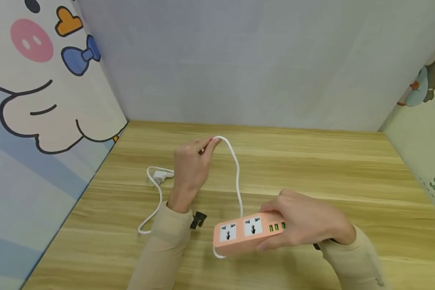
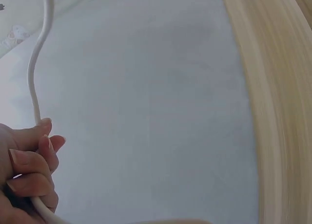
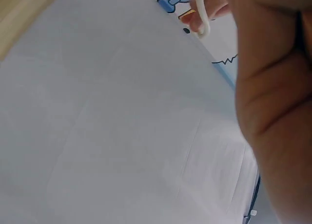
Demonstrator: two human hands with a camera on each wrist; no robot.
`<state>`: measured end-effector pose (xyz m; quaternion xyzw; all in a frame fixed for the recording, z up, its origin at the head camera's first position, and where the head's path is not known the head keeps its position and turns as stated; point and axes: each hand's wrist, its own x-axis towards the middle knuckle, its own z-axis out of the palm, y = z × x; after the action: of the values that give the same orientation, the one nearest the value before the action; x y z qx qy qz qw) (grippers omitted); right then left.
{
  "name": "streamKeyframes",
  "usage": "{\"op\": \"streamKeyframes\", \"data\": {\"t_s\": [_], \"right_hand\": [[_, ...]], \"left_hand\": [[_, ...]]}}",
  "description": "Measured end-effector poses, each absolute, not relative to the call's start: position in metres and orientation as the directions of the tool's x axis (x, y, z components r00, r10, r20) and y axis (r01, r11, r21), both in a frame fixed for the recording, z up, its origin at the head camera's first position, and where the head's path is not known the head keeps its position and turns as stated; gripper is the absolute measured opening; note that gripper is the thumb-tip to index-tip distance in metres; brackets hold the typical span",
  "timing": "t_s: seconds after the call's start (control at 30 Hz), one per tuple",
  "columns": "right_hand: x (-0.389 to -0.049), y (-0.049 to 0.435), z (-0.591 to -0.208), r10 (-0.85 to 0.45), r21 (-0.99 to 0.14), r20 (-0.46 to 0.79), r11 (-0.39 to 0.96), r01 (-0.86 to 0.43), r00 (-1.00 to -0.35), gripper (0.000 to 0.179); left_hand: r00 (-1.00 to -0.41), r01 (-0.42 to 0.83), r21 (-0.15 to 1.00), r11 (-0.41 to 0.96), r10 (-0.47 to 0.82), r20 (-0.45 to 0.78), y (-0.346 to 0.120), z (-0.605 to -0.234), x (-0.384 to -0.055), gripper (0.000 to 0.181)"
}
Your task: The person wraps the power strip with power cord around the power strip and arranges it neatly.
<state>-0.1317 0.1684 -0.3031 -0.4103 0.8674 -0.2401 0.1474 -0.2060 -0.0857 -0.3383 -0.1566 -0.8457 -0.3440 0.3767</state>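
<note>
Head view: the right hand (image 1: pixel 308 221) grips the right end of a peach power strip (image 1: pixel 244 243), at the near side of the table (image 1: pixel 311 161); I cannot tell whether they touch. The left hand (image 1: pixel 192 167) pinches the white cord (image 1: pixel 237 173). Pulling hard could twist the strip askew; slack near the plug (image 1: pixel 160 176) could tangle.
Count: one strip, two sockets (image 1: pixel 253 223) and three USB ports (image 1: pixel 276 227) showing, one cord, one plug.

Left wrist view: one hand, fingers curled round one cord; too light a pinch might let it slip.

Right wrist view: two hands, one cord length; the right grip cannot be told here.
</note>
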Motion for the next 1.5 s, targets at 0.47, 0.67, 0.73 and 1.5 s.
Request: {"op": "streamKeyframes", "data": {"t_s": [0.47,0.67,0.73,1.5], "right_hand": [[-0.151,0.177,-0.31,-0.661,-0.56,-0.155,0.671,-0.487,-0.734,0.036],[-0.158,0.182,-0.311,-0.596,-0.577,-0.152,0.701,-0.418,-0.789,0.038],[-0.161,0.184,-0.311,-0.576,-0.575,-0.138,0.709,-0.408,-0.806,0.038],[-0.168,0.192,-0.307,-0.477,-0.569,0.013,0.719,-0.398,-0.879,0.033]], "left_hand": [[-0.539,0.622,0.433,0.652,-0.044,0.841,-0.086,-0.311,-0.181,0.021],[-0.472,0.683,0.373,0.628,-0.011,0.882,-0.086,-0.301,-0.167,0.016],[-0.45,0.706,0.353,0.614,0.004,0.893,-0.087,-0.299,-0.163,0.015],[-0.422,0.847,0.357,0.394,0.088,0.902,-0.09,-0.284,-0.132,0.006]]}}
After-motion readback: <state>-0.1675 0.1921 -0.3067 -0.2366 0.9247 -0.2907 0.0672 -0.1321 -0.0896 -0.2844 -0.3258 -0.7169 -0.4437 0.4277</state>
